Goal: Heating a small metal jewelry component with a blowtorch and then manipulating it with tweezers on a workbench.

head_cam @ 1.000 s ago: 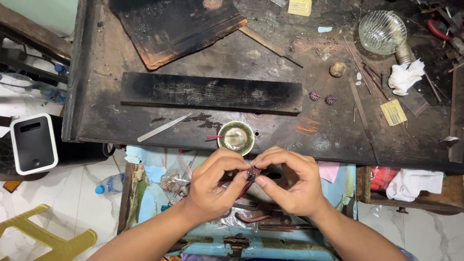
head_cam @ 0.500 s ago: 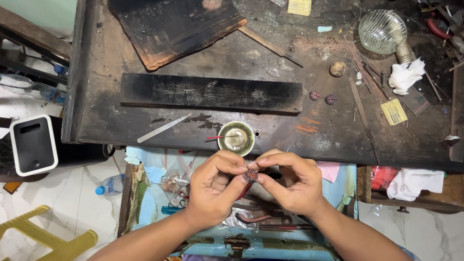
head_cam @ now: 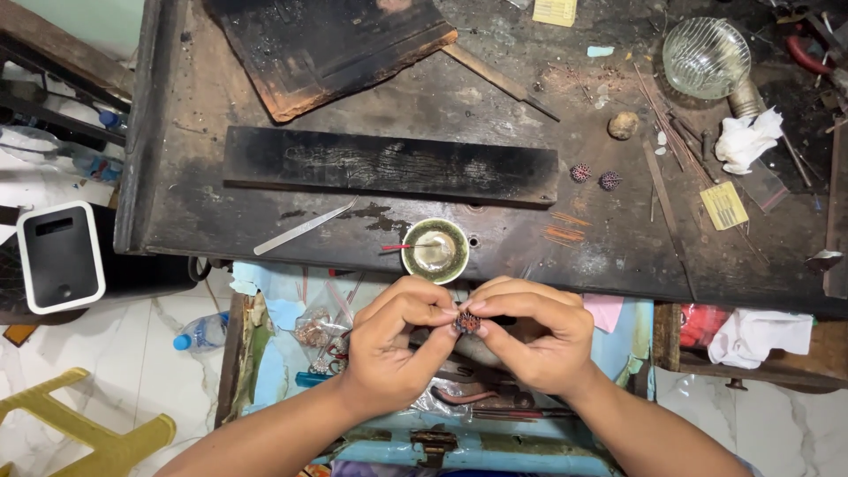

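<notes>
I hold a small round spiky bead of reddish and dark wire (head_cam: 466,322) between my two hands, just in front of the near edge of the dark scorched wooden tabletop (head_cam: 618,247). My left hand (head_cam: 393,353) has its grip closed on the bead from the left side, thumb and forefinger pressed together around it, and my right hand (head_cam: 534,340) is clamped on the same bead from the right, so the fingertips of both hands almost meet. The bead is small and partly covered by my fingers, so I think it is made from coiled wire, but I cannot be sure. Just beyond my hands, on the tabletop edge, stands a small round metal bowl with a greenish rim (head_cam: 435,250), and a thin red stick lies across it. To its left lies a long flat silver metal tweezer (head_cam: 302,228). Behind the bowl lies a long black charred wooden block (head_cam: 389,165). Two similar spiky beads (head_cam: 594,176) rest on the tabletop to the right of the block, near each other. Far right is a clear ribbed glass bulb (head_cam: 707,57) beside a crumpled white tissue (head_cam: 746,141).
</notes>
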